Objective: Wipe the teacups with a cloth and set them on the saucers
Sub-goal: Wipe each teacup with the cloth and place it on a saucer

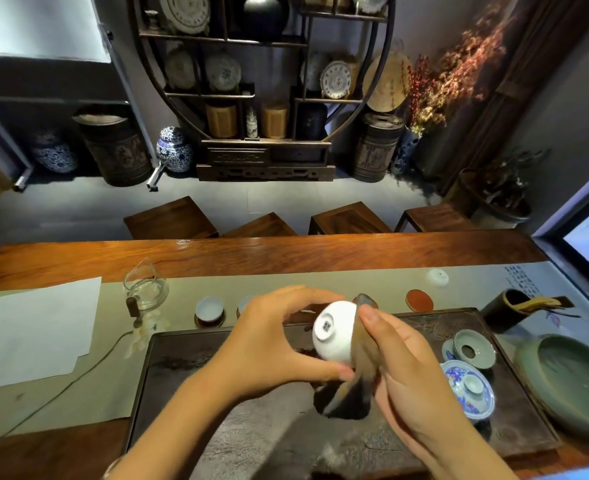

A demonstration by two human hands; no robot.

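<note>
A white teacup (334, 332) is held above the dark tea tray (189, 393), tipped so its base with a small stamp faces me. My left hand (268, 344) grips it by the rim and side. My right hand (414, 375) holds a brown cloth (358, 379) pressed against the cup's mouth side, thumb along the cup's edge. Another teacup (210, 308) stands on a dark saucer (210, 322) behind the tray. A second cup (242, 304) beside it is mostly hidden by my left hand. An empty red saucer (419, 300) lies further right.
A glass pitcher (145, 289) stands at the left by white paper sheets (33, 327). A blue-and-white lidded bowl (468, 389) and a green strainer (473, 348) sit on the tray's right. A large green basin (570, 382) and a dark tool holder (504, 310) are at the far right.
</note>
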